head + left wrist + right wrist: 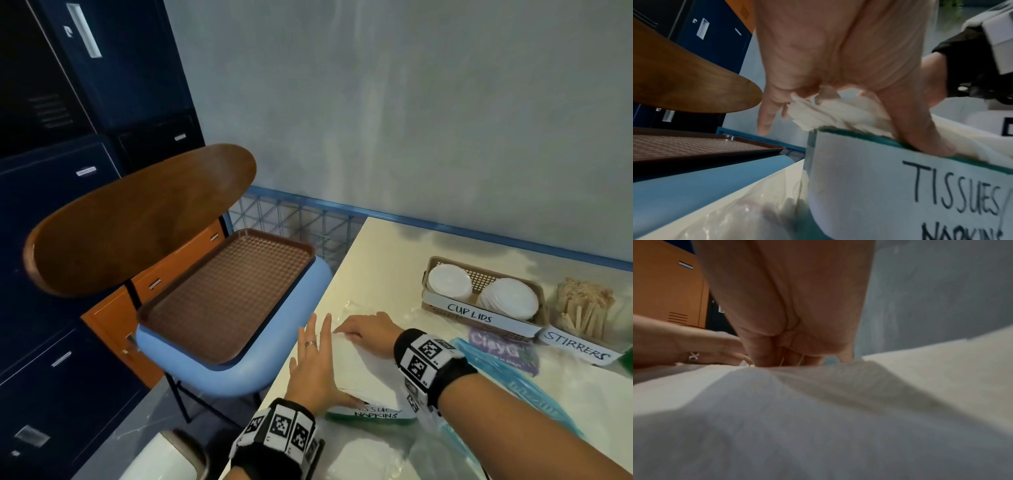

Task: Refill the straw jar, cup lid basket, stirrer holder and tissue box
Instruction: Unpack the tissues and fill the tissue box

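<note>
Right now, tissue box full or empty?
Full: white tissues bulge above the tissue box rim, with the left hand flat on them and the right hand tucking.

Dim, cool light throughout; wide-angle bending seen at edges; wrist views blurred, close surfaces rendered soft.

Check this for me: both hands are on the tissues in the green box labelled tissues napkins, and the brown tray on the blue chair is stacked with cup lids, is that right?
Not quite. The brown tray on the blue chair holds nothing; the head view shows the cup lids in the labelled basket on the table. The rest holds: left hand and right hand are on the tissues in the green box.
</note>
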The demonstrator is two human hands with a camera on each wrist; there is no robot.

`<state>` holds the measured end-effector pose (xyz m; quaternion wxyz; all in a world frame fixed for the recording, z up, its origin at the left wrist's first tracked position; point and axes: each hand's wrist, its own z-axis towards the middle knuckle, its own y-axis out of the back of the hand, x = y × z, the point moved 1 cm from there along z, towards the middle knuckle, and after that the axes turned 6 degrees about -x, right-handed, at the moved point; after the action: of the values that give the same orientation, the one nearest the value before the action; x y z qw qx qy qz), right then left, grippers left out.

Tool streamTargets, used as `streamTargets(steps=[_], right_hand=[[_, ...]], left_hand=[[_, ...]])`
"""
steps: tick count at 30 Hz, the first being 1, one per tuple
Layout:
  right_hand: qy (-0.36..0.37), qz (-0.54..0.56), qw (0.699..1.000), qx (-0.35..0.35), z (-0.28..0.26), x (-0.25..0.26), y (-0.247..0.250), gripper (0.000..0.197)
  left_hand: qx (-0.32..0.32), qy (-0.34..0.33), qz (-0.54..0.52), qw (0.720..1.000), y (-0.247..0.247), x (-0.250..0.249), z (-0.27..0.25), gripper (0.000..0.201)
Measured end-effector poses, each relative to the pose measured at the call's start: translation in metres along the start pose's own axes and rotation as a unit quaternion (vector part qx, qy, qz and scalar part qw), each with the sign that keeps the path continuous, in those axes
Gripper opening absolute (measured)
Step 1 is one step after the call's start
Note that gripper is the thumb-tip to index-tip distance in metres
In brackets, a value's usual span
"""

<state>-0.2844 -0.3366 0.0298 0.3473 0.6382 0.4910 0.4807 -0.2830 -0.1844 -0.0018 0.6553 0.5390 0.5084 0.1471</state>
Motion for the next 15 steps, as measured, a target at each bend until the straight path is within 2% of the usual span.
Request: streamTargets(steps=[2,4,6,7,8,10,12,15], right_hand=[[0.003,0.014,1.000,-0.026,-0.004,-0.003,0.005,0.040],[-0.016,0.069,0.992,-0.104,-0.016,-0.010,0.015,0.046],[-0.055,0.139,0.969,-0.196,-0.038,-0.024,0.023,0.059],[-0.086,0.164,0.959,-0.216,-0.050,-0.033,0.023,0.067],[-0.125,0.178,0.953,-0.210,-0.064,-0.042,0.021,0.076],[-0.205,0.183,0.951,-0.141,-0.087,-0.055,0.009,0.086],[-0.244,0.204,0.944,-0.090,-0.102,-0.058,-0.007,0.080],[-0.252,0.222,0.936,-0.106,-0.110,-0.048,-0.021,0.059]], left_hand=[[0.018,-0.008,-0.025,0.999,0.002,0.001,0.005,0.142],[0.023,-0.008,-0.032,0.999,0.003,0.001,0.008,0.135],[0.012,-0.003,-0.032,0.999,0.004,0.001,0.009,0.127],[0.004,-0.002,-0.036,0.999,0.004,0.000,0.008,0.124],[-0.003,0.002,-0.041,0.999,0.004,-0.002,0.006,0.124],[-0.022,0.020,-0.050,0.998,0.004,-0.004,0.001,0.126],[-0.039,0.051,-0.073,0.995,0.001,-0.008,-0.008,0.126],[-0.050,0.060,-0.102,0.992,-0.004,-0.016,-0.015,0.125]])
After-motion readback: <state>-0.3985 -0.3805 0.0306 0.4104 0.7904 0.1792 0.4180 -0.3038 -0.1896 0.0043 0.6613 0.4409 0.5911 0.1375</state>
